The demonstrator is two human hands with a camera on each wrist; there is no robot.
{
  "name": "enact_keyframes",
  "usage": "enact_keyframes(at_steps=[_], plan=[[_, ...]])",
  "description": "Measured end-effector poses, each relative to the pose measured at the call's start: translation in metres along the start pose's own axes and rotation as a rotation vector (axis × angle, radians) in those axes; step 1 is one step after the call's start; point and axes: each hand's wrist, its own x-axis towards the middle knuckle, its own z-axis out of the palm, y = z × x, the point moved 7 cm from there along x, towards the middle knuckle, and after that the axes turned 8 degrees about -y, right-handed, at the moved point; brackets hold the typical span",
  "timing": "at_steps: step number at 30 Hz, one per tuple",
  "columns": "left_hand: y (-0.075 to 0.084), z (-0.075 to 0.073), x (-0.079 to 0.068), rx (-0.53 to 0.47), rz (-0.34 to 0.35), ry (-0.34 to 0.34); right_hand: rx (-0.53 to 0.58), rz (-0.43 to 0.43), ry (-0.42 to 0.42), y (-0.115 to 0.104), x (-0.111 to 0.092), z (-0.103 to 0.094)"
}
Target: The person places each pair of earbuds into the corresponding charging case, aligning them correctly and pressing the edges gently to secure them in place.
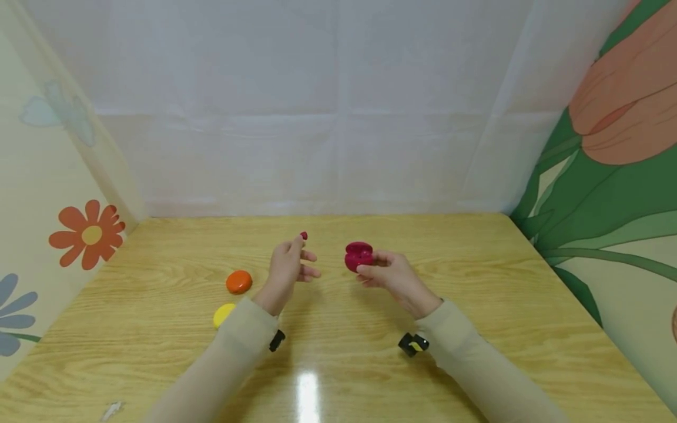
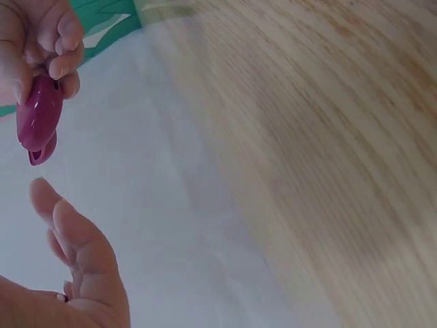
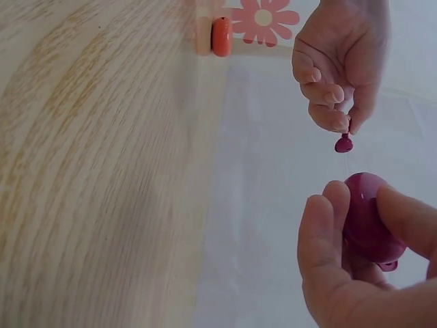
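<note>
A magenta earbud (image 1: pixel 304 235) is pinched between the thumb and index finger of my left hand (image 1: pixel 285 267), its other fingers loosely extended. My right hand (image 1: pixel 395 276) grips a magenta earbud charging case (image 1: pixel 355 260) by its side, with the lid raised and facing me. Both hands are held up over the table, a short gap between them. In the right wrist view the earbud (image 3: pixel 344 143) hangs from the left fingertips, just above the rounded case (image 3: pixel 365 219). The left wrist view shows the case (image 2: pixel 39 116) side-on in the right fingers.
An orange round case (image 1: pixel 239 282) lies on the wooden table (image 1: pixel 338 329) left of my left hand. Nearer me, a yellow round object (image 1: pixel 223 315) is partly covered by my left sleeve. A small whitish scrap (image 1: pixel 111 410) lies at the front left. White cloth (image 1: pixel 328 117) hangs behind.
</note>
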Motion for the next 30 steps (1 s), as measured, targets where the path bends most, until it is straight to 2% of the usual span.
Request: enact_keyframes(at_steps=[7, 16, 26, 30], plan=[[0.001, -0.003, -0.004, -0.044, 0.057, 0.035, 0.001, 0.001, 0.0, -0.001, -0.001, -0.001], [-0.003, 0.004, -0.012, -0.135, 0.063, 0.031, 0.012, -0.013, -0.005, -0.001, 0.0, 0.0], [-0.015, 0.019, -0.016, -0.2, 0.002, -0.035, 0.013, -0.024, 0.004, 0.001, 0.004, 0.001], [-0.017, 0.022, -0.016, -0.215, 0.003, -0.033, 0.005, -0.025, 0.007, 0.001, 0.004, 0.001]])
